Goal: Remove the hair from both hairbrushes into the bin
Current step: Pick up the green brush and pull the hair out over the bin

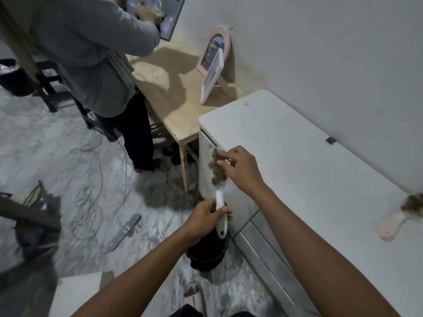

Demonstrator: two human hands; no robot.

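My left hand point(207, 217) grips the handle of a white hairbrush point(220, 202) held upright above a black bin point(207, 252) on the floor. Brown hair point(215, 165) is tangled in its bristles. My right hand point(240, 168) pinches that hair at the brush head. A second, pink hairbrush point(389, 227) with a clump of brown hair on it lies on the white cabinet top point(286, 156) at the right edge.
Another person in a grey top point(91, 53) stands at a wooden table point(174, 99) holding framed pictures. Cables point(91, 179) and a metal strip point(124, 231) lie on the marbled floor. A dark chair point(27, 216) stands at the left.
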